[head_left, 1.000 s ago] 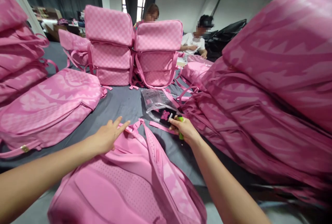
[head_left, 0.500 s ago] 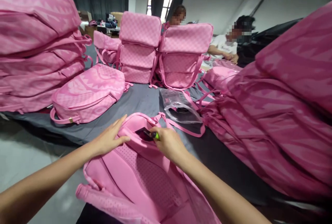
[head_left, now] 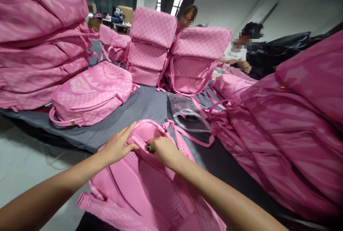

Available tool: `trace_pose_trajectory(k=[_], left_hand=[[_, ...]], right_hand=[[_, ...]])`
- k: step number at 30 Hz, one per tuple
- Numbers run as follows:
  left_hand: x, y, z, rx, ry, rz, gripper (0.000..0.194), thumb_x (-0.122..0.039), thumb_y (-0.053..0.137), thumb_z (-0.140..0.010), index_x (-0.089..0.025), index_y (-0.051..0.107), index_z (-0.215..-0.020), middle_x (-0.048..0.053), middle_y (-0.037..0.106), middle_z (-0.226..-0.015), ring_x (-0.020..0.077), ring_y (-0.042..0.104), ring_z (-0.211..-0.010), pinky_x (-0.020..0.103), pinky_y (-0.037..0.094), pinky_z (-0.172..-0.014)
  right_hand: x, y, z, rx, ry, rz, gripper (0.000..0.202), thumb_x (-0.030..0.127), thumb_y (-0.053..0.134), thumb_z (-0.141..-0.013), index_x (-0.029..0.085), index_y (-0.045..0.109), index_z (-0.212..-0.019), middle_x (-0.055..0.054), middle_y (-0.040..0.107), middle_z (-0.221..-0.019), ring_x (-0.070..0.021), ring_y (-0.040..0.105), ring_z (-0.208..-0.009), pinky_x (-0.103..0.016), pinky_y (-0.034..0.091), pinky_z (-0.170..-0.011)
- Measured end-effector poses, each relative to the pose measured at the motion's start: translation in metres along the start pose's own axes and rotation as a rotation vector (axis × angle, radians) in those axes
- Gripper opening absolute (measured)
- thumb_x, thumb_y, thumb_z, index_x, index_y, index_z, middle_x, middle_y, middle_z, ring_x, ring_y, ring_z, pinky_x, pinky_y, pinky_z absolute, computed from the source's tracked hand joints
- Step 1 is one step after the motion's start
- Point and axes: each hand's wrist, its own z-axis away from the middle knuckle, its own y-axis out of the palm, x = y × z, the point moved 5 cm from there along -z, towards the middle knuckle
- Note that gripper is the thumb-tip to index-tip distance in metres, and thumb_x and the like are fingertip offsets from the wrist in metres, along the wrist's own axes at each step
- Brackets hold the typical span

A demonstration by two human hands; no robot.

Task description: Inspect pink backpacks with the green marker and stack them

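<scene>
A pink backpack [head_left: 171, 188] lies in front of me with its perforated back panel and straps facing up. My left hand [head_left: 119, 145] rests on its upper left edge, fingers stretched out and thumb apart. Closed near the top of the back panel, my right hand [head_left: 164, 150] grips a small green-and-black tool [head_left: 150, 147]. Only one end of that tool shows, so its exact kind is unclear. A top carry loop [head_left: 154, 123] curves just beyond both hands.
Stacked pink backpacks rise at left [head_left: 45, 45] and right [head_left: 294, 127]. One backpack [head_left: 93, 93] lies on the dark cloth [head_left: 144, 106]. Checkered pink bags [head_left: 152, 27] stand behind, near a clear plastic pouch [head_left: 187, 111]. Two people [head_left: 237, 54] are at the far side.
My right hand has shifted slightly left with the tool and turned over it. The dark flat piece seen beside the tool earlier is now out of sight. My left hand stays on the edge.
</scene>
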Motion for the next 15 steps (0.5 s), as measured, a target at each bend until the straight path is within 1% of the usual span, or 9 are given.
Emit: trace_pose_trajectory(k=[1, 3, 5, 6, 8, 10, 12, 14, 15], left_hand=[[0.000, 0.000, -0.001, 0.002, 0.000, 0.008, 0.080, -0.037, 0.067, -0.085, -0.021, 0.028, -0.154, 0.013, 0.046, -0.150, 0.0279, 0.050, -0.135, 0.046, 0.042, -0.112], [-0.001, -0.002, 0.000, 0.007, 0.025, 0.020, 0.080, -0.041, 0.065, -0.086, -0.021, 0.028, -0.154, 0.012, 0.045, -0.151, 0.0274, 0.049, -0.136, 0.045, 0.041, -0.113], [-0.001, -0.003, 0.002, -0.003, 0.056, 0.020, 0.076, -0.043, 0.061, -0.089, -0.021, 0.029, -0.154, 0.012, 0.045, -0.151, 0.0267, 0.049, -0.136, 0.044, 0.042, -0.112], [-0.001, -0.003, 0.004, -0.016, 0.070, 0.015, 0.074, -0.043, 0.059, -0.090, -0.021, 0.029, -0.154, 0.012, 0.046, -0.150, 0.0262, 0.050, -0.135, 0.043, 0.043, -0.112], [0.003, -0.005, 0.007, -0.056, 0.095, -0.004, 0.070, -0.044, 0.056, -0.092, -0.021, 0.031, -0.153, 0.011, 0.049, -0.149, 0.0249, 0.051, -0.134, 0.040, 0.046, -0.109], [0.010, -0.005, 0.008, -0.088, 0.115, -0.044, 0.069, -0.047, 0.053, -0.093, -0.021, 0.032, -0.153, 0.010, 0.049, -0.149, 0.0245, 0.052, -0.133, 0.037, 0.049, -0.106], [0.016, -0.004, 0.006, -0.101, 0.125, -0.097, 0.068, -0.050, 0.050, -0.094, -0.020, 0.031, -0.153, 0.010, 0.049, -0.149, 0.0246, 0.052, -0.133, 0.035, 0.050, -0.104], [0.020, -0.002, 0.003, -0.098, 0.138, -0.141, 0.068, -0.051, 0.047, -0.095, -0.020, 0.030, -0.153, 0.010, 0.050, -0.148, 0.0250, 0.052, -0.133, 0.035, 0.052, -0.101], [0.021, 0.000, 0.002, -0.097, 0.147, -0.156, 0.068, -0.051, 0.045, -0.095, -0.020, 0.029, -0.153, 0.010, 0.051, -0.147, 0.0253, 0.053, -0.132, 0.035, 0.053, -0.100]], right_hand=[[-0.001, -0.002, 0.000, -0.031, 0.000, -0.023, 0.020, 0.020, 0.057, -0.090, 0.020, 0.074, -0.099, -0.009, 0.076, -0.086, -0.0210, 0.070, -0.080, -0.026, 0.040, -0.067], [-0.001, -0.009, -0.002, -0.150, 0.013, -0.126, 0.023, 0.023, 0.059, -0.090, 0.022, 0.072, -0.107, -0.007, 0.076, -0.093, -0.0204, 0.070, -0.083, -0.026, 0.042, -0.068], [0.007, -0.017, -0.007, -0.278, -0.011, -0.269, 0.022, 0.029, 0.059, -0.091, 0.022, 0.073, -0.107, -0.006, 0.076, -0.095, -0.0189, 0.070, -0.083, -0.025, 0.043, -0.070], [0.013, -0.020, -0.011, -0.316, -0.051, -0.328, 0.022, 0.033, 0.059, -0.092, 0.021, 0.073, -0.105, -0.006, 0.076, -0.095, -0.0182, 0.069, -0.083, -0.025, 0.044, -0.071], [0.026, -0.022, -0.021, -0.332, -0.150, -0.388, 0.023, 0.035, 0.061, -0.091, 0.020, 0.074, -0.101, -0.007, 0.075, -0.093, -0.0176, 0.068, -0.082, -0.025, 0.044, -0.071], [0.031, -0.021, -0.032, -0.301, -0.182, -0.381, 0.021, 0.035, 0.064, -0.089, 0.019, 0.074, -0.098, -0.006, 0.074, -0.091, -0.0181, 0.066, -0.080, -0.025, 0.044, -0.069], [0.027, -0.019, -0.040, -0.275, -0.137, -0.395, 0.017, 0.031, 0.064, -0.087, 0.020, 0.075, -0.094, -0.004, 0.073, -0.087, -0.0174, 0.065, -0.076, -0.024, 0.042, -0.065], [0.020, -0.017, -0.043, -0.275, -0.057, -0.482, 0.013, 0.025, 0.065, -0.084, 0.021, 0.074, -0.093, -0.001, 0.073, -0.087, -0.0153, 0.064, -0.074, -0.022, 0.041, -0.063], [0.017, -0.016, -0.044, -0.278, -0.016, -0.533, 0.015, 0.022, 0.066, -0.082, 0.021, 0.074, -0.095, 0.000, 0.073, -0.088, -0.0141, 0.064, -0.075, -0.021, 0.041, -0.063]])
